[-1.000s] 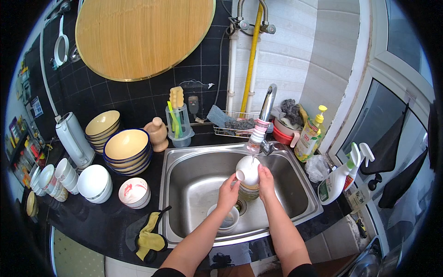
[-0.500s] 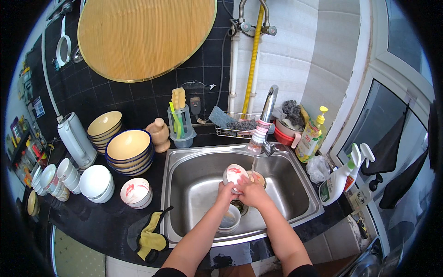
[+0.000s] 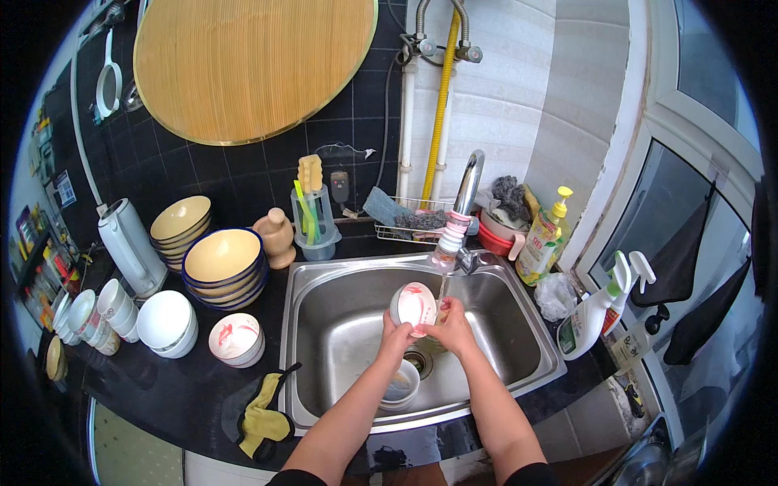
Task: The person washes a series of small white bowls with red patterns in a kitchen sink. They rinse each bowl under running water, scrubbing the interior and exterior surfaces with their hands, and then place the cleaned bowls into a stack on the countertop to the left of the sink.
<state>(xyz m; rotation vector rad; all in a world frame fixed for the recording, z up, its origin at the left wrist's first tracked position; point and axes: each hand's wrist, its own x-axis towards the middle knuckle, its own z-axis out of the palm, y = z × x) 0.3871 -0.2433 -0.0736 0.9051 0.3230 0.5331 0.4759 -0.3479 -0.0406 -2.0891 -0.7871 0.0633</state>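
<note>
Over the steel sink, my left hand grips a small white bowl with a red pattern inside, tilted toward me. My right hand is closed at that bowl's right side, thumb near its rim. A pale, mostly hidden bowl edge shows under the right fingers. Water runs from the faucet just behind the hands. Beneath my left wrist, a white bowl holding some water sits on the sink floor, close to the drain.
Left on the black counter stand a red-patterned bowl stack, white bowls, cream bowls and cups. Yellow-black gloves lie by the sink's left edge. Soap and a spray bottle line the right side.
The patterned bowl has turned to show more of its inside. My right hand has shifted slightly right and up, and the second bowl's round opening no longer shows.
</note>
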